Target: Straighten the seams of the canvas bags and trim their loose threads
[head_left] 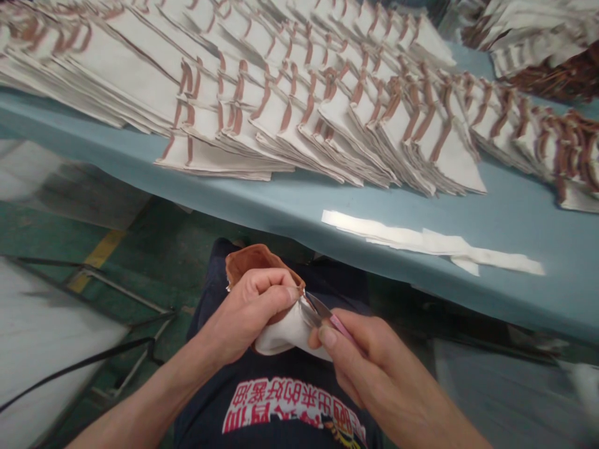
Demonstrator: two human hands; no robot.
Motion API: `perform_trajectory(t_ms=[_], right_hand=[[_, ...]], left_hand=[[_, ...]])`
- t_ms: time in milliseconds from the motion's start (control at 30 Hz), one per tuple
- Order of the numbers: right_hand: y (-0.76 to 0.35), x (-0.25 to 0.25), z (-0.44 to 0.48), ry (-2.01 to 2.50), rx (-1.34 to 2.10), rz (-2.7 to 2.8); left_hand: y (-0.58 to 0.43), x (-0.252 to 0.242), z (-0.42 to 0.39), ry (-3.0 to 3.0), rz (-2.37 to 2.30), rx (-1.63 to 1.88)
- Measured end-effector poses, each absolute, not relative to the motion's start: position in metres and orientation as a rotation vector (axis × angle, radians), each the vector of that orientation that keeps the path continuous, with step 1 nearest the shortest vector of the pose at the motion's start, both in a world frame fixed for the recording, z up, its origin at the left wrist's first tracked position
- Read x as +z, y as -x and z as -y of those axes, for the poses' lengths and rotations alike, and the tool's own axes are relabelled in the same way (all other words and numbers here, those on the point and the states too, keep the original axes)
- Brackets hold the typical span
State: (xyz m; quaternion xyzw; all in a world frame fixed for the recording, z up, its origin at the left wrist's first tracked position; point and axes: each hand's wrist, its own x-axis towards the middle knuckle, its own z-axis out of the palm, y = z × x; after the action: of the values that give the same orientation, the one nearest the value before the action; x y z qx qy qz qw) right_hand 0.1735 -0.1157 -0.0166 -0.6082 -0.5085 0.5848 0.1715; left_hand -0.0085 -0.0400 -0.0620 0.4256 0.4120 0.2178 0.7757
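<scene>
My left hand (253, 308) is closed around a small white cloth piece with a brown trim (281, 330), held over my lap below the table edge. My right hand (360, 355) pinches a small pair of thread snips with a pink handle (322, 312). The metal blades touch the cloth right at my left thumb and forefinger. Much of the cloth is hidden inside my left fist.
A blue table (515, 212) runs across the view, covered with overlapping rows of white cloth pieces with brown straps (327, 106). A few white paper strips (421, 240) lie near its front edge. A green floor with a metal frame (116, 293) is at left.
</scene>
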Motion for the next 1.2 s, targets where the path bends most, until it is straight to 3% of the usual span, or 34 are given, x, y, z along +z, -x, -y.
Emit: perform_trajectory(t_ms=[667,1200], right_hand=[[-0.166,-0.04,0.119,1.431,1.776,1.043],[-0.154,-0.058,0.13,1.534,1.27,1.367]], left_hand=[[0.013,-0.06,0.046,-1.057,-0.899,0.491],[0.005,-0.051,0.067,-1.443,-1.074,0.592]])
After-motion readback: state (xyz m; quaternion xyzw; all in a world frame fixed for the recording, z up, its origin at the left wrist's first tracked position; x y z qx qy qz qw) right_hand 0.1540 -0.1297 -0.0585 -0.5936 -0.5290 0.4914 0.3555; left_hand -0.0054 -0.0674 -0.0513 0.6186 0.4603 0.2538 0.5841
